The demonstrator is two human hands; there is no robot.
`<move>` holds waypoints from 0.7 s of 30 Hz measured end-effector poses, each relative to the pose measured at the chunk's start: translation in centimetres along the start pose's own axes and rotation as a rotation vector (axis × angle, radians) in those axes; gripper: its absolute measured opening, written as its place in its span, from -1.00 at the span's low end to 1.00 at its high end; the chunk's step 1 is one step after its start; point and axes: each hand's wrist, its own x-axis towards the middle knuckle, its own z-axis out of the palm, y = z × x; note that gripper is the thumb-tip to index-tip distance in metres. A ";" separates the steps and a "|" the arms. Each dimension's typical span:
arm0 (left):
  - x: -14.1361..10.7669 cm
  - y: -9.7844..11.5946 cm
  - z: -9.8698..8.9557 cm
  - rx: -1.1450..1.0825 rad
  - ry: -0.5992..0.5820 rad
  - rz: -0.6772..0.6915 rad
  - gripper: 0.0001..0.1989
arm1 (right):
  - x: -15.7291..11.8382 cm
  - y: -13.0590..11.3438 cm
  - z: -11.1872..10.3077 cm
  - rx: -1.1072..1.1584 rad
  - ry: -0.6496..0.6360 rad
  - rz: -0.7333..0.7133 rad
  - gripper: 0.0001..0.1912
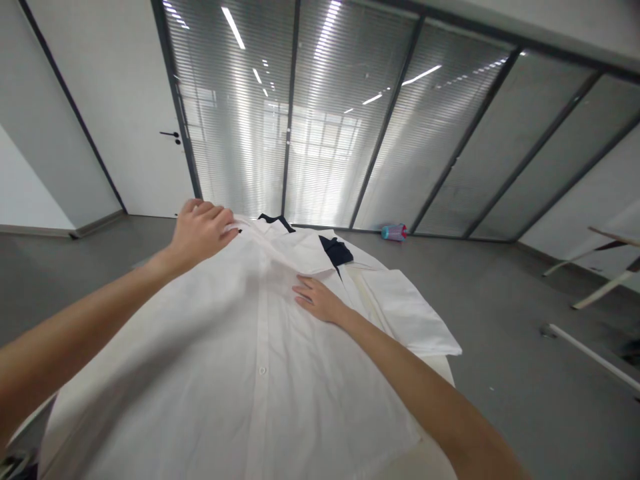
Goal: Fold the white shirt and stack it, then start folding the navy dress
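Observation:
A white button-front shirt (250, 360) lies spread out on a round white table (440, 365), its collar away from me. Dark navy fabric (336, 251) shows at the collar and beside the placket. My left hand (200, 233) is curled over the upper left of the shirt near the collar, pinching the cloth. My right hand (317, 300) rests flat on the shirt's chest, fingers together and pointing left. A folded white cloth (405, 313) lies beneath the shirt's right side and overhangs the table edge.
Grey floor surrounds the table. A teal and pink cup (394, 233) stands by the glass partition (340, 120) with its blinds. A white door (115, 113) is at the far left. White wooden rods (590, 353) and a frame (595, 267) lie at the right.

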 end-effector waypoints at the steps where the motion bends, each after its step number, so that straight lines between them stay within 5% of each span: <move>1: -0.9 -0.5 -1.3 -0.017 0.014 -0.018 -0.79 | 0.5 0.6 0.0 -0.013 -0.013 0.002 -0.55; 5: -6.1 -0.9 -4.1 -0.198 -0.132 0.007 -0.81 | 2.7 2.3 -0.1 -0.112 -0.079 0.169 -0.55; 9: -12.9 1.6 -4.1 -0.387 -0.580 0.005 -0.81 | 4.7 3.7 0.1 -0.193 -0.139 0.453 -0.59; 12: -16.6 3.3 -4.0 -0.420 -0.807 -0.032 -0.78 | 5.8 4.6 0.5 -0.213 -0.143 0.471 -0.54; 21: -19.7 2.5 -5.7 -0.380 -0.786 -0.010 -0.58 | 6.5 5.6 1.5 -0.238 -0.093 0.508 -0.36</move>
